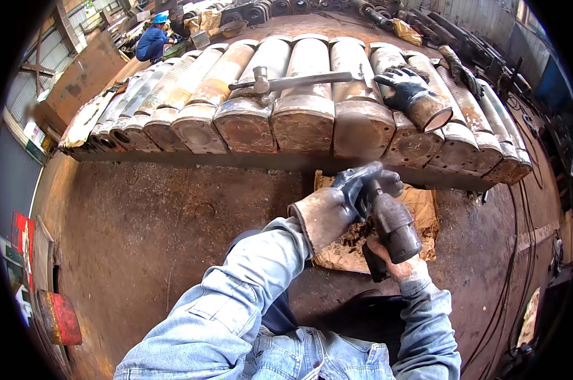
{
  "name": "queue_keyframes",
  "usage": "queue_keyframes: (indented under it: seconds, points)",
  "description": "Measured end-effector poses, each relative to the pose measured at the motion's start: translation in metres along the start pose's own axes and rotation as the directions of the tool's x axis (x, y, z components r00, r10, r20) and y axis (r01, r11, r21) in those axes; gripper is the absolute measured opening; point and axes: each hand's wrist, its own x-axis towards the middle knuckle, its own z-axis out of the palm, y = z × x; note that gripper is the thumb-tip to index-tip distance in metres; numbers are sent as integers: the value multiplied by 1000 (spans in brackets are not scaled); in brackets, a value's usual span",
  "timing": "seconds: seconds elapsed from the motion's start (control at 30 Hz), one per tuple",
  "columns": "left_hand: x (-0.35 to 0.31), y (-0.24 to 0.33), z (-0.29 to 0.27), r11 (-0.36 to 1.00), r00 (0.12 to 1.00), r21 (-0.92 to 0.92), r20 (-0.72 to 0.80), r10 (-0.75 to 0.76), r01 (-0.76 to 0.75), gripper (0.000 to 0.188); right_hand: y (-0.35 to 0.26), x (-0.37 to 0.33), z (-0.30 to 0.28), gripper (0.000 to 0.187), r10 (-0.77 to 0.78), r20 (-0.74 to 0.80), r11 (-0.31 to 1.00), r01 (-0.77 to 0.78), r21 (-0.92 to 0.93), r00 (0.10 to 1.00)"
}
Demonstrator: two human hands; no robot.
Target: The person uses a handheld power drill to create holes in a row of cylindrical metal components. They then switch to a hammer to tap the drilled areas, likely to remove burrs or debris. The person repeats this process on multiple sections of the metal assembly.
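My right hand (400, 263), bare, is closed round the handle of a dark pistol-grip power tool (395, 225) low in front of me. Its front end points away and up to the left. My left hand (356, 196), in a dark-coated glove with a pale cuff, has its fingers closed about the narrow front end of the tool; they hide its tip. Past my hands stands a row of worn metal cylinders (304, 123) with rounded ends. Across their tops lie a hammer (293, 82) and a loose work glove (419, 98).
Under the tool, a crumpled brown paper sack (423, 209) with dark scraps lies on the floor. Cables (511, 272) run along the floor at the right. A red container (61, 316) stands at the left. A person in blue with a blue helmet (154, 41) crouches far left.
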Motion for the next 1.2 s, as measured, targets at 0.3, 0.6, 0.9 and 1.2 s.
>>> queue_keyframes:
  seconds: [0.3, 0.6, 0.9, 1.2]
  points:
    - [4, 10, -2, 992, 993, 75, -52, 107, -103, 34, -8, 0, 4, 75, -37, 4, 995, 36, 91, 999]
    - [8, 13, 1, 945, 985, -295, -57, -165, 141, 41, -5, 8, 12, 51, 35, -74, 984, -21, 176, 997]
    - [13, 21, -7, 968, 957, 221, -233, 171, -119, 29, 5, 17, 22, 34, 109, -55, 945, -86, 317, 993]
    - [15, 18, -3, 951, 979, -268, -87, -185, 156, 34, 13, 12, 19, 31, 137, -68, 953, -113, 282, 988]
